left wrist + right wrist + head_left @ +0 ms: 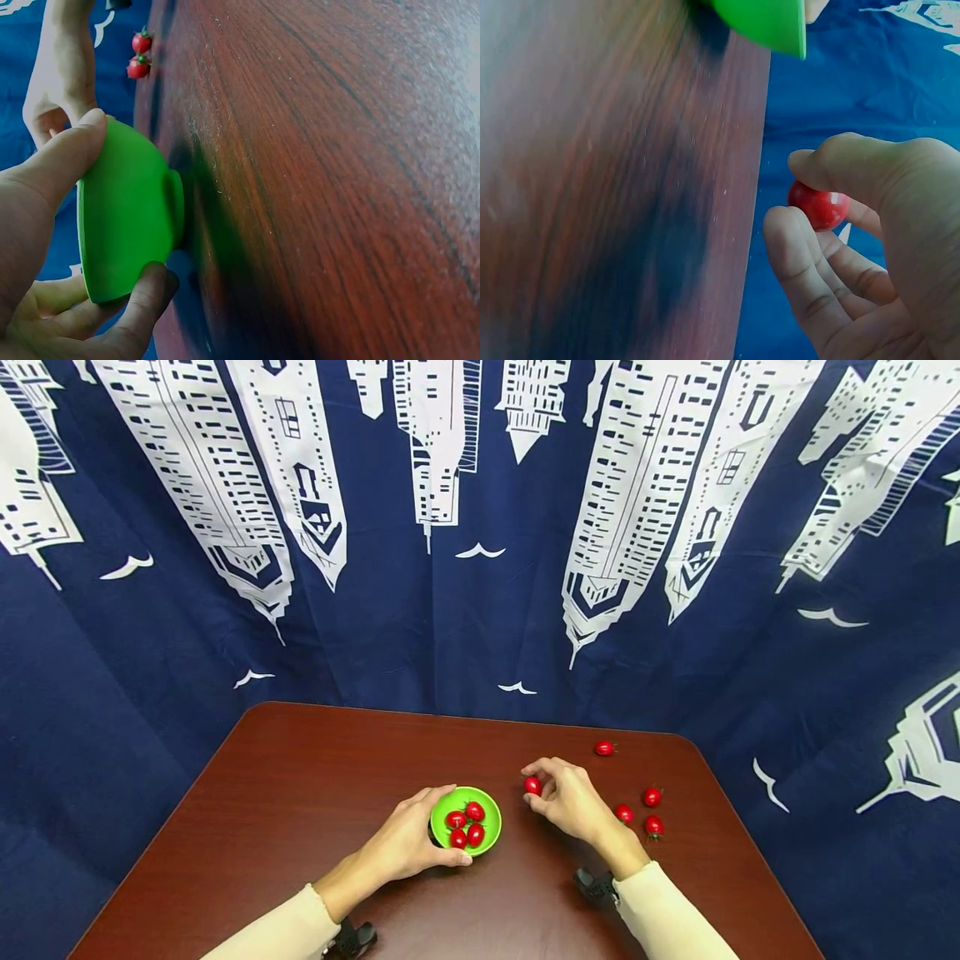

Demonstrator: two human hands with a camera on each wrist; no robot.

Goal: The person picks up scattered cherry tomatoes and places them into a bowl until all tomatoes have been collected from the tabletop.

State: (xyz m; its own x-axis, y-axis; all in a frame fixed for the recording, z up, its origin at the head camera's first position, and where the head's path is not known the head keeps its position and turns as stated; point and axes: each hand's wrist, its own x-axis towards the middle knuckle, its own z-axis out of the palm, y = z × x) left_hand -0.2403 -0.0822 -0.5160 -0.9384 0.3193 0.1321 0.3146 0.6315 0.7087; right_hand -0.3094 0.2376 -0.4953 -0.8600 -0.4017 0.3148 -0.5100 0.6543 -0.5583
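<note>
In my remote head-camera feed, the decisive relation, as I judge it, is sideways: the small, glossy, red, roundish tomato (532, 786) lies apart from the smooth, green, round bowl (491, 821), on its side towards the table's (337, 760) right edge; its long axis I cannot tell. The right hand (572, 802), the nearer, pinches the tomato at its grip's fingertips; the left hand (408, 837) holds the bowl.

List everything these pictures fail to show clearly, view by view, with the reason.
- Left wrist: the tomatoes in the bowl, hidden by the green bowl's wall.
- Left wrist: the right hand's tomato, apparently behind the left hand and bowl.
- Right wrist: most of the bowl, cut off by the top edge.
- Head: the table's near side, cut off by the bottom edge.
</note>
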